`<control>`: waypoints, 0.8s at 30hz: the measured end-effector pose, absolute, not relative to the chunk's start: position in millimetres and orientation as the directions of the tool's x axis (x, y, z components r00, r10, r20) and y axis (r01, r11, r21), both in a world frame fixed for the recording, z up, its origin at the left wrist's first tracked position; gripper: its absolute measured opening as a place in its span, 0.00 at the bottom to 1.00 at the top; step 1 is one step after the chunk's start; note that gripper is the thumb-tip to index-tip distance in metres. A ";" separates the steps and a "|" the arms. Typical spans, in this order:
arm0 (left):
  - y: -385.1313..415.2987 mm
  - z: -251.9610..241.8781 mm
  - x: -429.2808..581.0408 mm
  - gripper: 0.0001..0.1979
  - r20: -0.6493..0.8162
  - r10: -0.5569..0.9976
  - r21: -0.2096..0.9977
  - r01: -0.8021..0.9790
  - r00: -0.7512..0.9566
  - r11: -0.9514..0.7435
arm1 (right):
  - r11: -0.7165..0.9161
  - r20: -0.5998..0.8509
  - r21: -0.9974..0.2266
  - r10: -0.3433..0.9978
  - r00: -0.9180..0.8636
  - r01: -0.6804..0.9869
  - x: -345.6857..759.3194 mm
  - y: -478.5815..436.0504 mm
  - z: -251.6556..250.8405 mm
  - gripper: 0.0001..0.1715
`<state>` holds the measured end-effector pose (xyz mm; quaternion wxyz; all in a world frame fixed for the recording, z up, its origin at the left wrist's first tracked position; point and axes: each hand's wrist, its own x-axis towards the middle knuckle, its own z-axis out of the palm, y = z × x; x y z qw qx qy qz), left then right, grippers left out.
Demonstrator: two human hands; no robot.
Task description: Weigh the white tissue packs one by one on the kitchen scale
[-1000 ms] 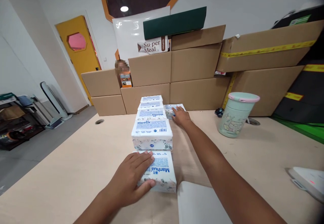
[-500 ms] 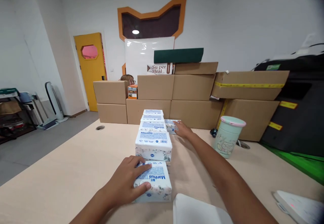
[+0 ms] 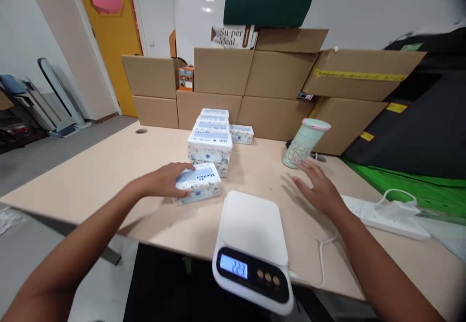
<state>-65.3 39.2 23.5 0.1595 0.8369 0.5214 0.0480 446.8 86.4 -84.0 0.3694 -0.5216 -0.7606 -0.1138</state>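
Note:
My left hand (image 3: 165,180) grips the near tissue pack (image 3: 204,182) at its left end, fingers over the top and thumb along the front side. The pack is white with blue "Manhua" print and lies slightly turned on the table. Behind it stand several similar stacked tissue packs (image 3: 210,140), with a separate tissue pack (image 3: 241,134) to their right. My right hand (image 3: 318,188) is open above the table, fingers spread, close to the mint-green cup (image 3: 304,144) with a pink rim. Between my hands sits a white kitchen scale (image 3: 253,225), its lit display seeming to read 223.
Cardboard boxes (image 3: 222,72) form a wall along the table's far side. A white power strip (image 3: 386,217) with a plug and cable lies on the right. A dark bulky case (image 3: 404,113) stands beyond it. The table's front edge (image 3: 160,243) runs below the scale.
My right hand has left the tissue pack at the stack's right and come back towards me. My left hand's pack has shifted left and turned. The view has tilted down, showing the scale.

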 end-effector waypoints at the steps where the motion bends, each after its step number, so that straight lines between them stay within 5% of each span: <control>1: 31.3 27.5 -68.1 0.45 -0.117 0.906 0.301 0.884 0.407 -0.358 | 0.439 0.710 -0.209 0.683 -0.174 0.874 445.1 83.9 -78.5 0.31; 5: -20.8 50.6 -76.9 0.50 -0.141 0.958 0.272 0.940 0.251 -0.206 | 0.532 0.730 -0.188 0.638 -0.245 0.825 440.0 71.1 -63.0 0.29; 10: -83.7 108.5 -75.9 0.58 0.071 0.990 0.280 0.950 0.124 -0.139 | 0.532 0.700 -0.215 0.669 -0.250 0.819 440.1 65.9 -71.4 0.31; 15: -116.2 153.6 -24.5 0.53 0.072 0.947 0.275 0.907 0.313 -0.320 | 0.544 0.688 -0.188 0.667 -0.286 0.817 427.9 79.9 -83.2 0.28; 24: -43.2 88.2 87.3 0.48 -0.238 0.774 0.307 0.802 0.587 -0.513 | 0.581 0.735 -0.092 0.588 -0.338 0.809 410.3 68.1 -60.9 0.29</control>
